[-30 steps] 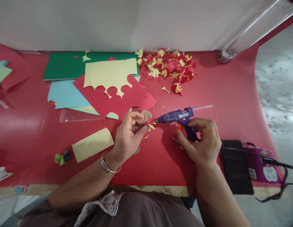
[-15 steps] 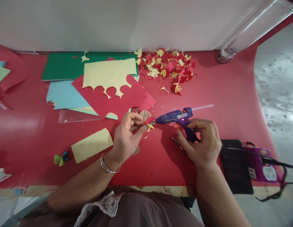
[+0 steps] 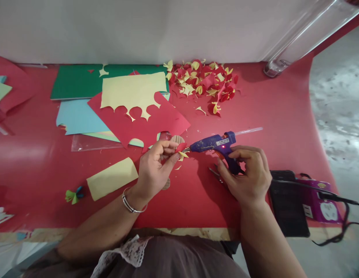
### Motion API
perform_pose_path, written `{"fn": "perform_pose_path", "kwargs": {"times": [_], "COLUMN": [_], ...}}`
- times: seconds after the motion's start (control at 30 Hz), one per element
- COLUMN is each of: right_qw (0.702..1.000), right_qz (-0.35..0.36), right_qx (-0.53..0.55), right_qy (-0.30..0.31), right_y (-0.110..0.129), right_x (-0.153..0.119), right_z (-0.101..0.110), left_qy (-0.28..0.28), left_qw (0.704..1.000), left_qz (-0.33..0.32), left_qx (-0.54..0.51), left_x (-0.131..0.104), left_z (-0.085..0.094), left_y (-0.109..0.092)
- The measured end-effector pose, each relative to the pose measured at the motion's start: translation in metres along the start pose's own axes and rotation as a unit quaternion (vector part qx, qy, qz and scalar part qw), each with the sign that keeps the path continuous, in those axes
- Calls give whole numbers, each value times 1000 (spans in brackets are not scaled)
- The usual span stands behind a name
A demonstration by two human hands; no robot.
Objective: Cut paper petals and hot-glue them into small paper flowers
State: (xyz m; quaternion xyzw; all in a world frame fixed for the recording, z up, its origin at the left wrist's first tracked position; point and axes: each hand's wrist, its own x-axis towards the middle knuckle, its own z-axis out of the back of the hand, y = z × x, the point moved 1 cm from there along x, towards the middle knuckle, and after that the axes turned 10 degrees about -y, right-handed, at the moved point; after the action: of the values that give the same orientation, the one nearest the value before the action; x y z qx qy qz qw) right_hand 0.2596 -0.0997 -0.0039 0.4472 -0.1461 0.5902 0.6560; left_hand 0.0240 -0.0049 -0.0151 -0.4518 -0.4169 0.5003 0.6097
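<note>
A left hand (image 3: 154, 164) is pinching a red-and-yellow paper piece (image 3: 181, 147). The right hand (image 3: 249, 175) is gripping a blue glue gun (image 3: 207, 143), its nozzle (image 3: 187, 149) touching the paper piece.

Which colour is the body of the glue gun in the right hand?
The glue gun has a blue-purple body; it shows best in the head view.
</note>
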Motion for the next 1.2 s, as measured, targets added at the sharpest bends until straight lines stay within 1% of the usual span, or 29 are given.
{"fn": "perform_pose_path", "kwargs": {"times": [0.23,0.47,0.8,1.03,1.2], "right_qw": [1000,1000,1000,1000,1000], "right_qz": [-4,-8,-6,-12,-15], "right_qx": [1,-5,0,4,3], "right_qy": [1,-1,-3,0,1], "right_y": [-1,0,1,1,-1], "right_x": [-2,-1,-2,-1,-3], "right_z": [0,1,1,1,1], "left_qy": [2,1,-5,-6,-9], "left_qw": [1000,1000,1000,1000,999], "left_qz": [4,-21,-20,-23,-35], "left_qx": [7,-3,21,9,17], "left_x": [2,3,2,2,2], "left_z": [0,0,0,1,1], "left_y": [0,-7,-3,-1,-3]}}
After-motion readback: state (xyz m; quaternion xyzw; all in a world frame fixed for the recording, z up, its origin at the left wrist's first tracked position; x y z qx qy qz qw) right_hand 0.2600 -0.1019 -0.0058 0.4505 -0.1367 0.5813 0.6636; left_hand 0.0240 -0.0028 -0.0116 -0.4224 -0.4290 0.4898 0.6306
